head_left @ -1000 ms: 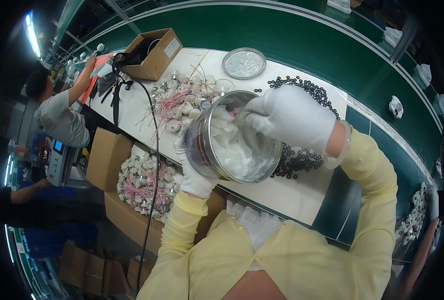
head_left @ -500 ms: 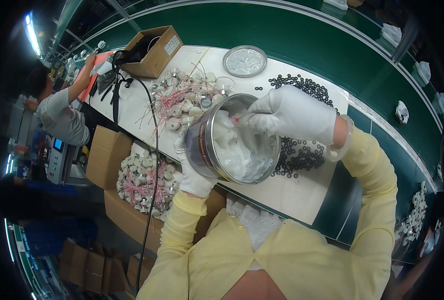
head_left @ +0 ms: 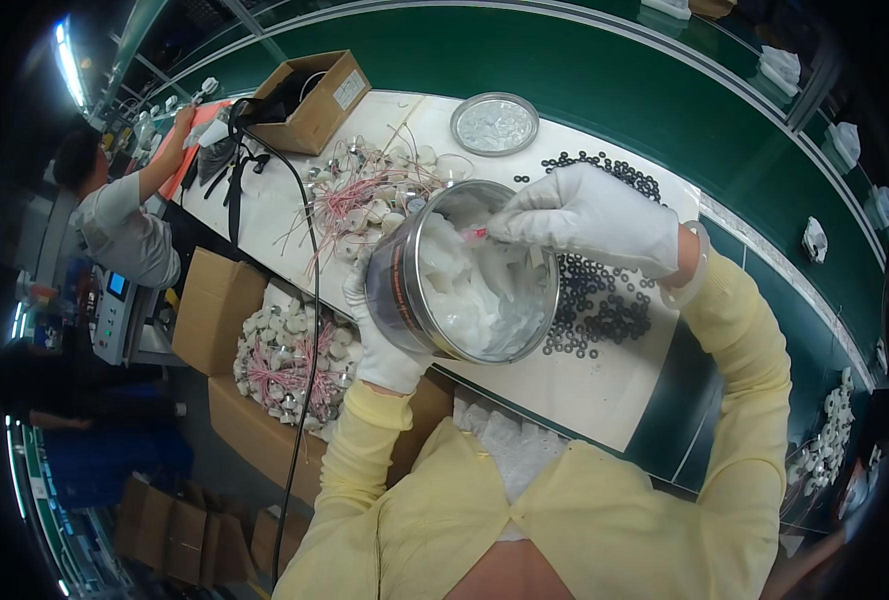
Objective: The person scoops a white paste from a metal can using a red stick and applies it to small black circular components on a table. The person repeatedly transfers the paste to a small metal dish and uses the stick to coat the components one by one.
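White bench (head_left: 604, 400) | tin (head_left: 461, 275) in left hand (head_left: 384, 350) | right fingers (head_left: 509, 228) inside

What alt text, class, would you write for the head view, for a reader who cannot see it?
A person in yellow sleeves holds a round metal tin of white paste in the gloved left hand, while the gloved right hand dips a small red-tipped tool into it. Black rings and wired parts lie on the white table.
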Motion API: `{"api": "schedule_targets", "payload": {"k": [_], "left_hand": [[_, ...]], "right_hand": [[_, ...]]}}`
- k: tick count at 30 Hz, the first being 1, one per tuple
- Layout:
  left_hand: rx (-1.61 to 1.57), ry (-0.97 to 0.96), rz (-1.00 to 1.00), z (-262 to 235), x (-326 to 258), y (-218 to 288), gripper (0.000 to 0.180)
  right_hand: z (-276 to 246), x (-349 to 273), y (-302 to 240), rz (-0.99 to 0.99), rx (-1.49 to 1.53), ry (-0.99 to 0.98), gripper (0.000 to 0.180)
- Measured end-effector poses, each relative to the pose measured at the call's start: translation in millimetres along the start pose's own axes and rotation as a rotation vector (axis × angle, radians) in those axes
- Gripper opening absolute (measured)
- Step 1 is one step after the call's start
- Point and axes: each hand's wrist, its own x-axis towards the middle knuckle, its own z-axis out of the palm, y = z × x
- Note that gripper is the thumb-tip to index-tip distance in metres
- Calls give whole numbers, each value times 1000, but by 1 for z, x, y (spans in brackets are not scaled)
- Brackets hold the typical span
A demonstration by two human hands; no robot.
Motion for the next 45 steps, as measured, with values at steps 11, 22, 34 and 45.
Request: {"api": "schedule_targets", "payload": {"k": [11,22,34,45], "left_hand": [[-241,-9,43,0,-2,7,66],[-447,-46,96,-31,4,-6,67],[-970,-120,-18,-58,0,-41,65],[-1239,-193,-56,-73,3,-47,63]], "right_hand": [[8,-8,-19,80,156,68,29],[-35,1,-22,41,79,290,34],[-97,112,102,156,-785,529,37],[-86,98,88,193,-971,534,30]]}}
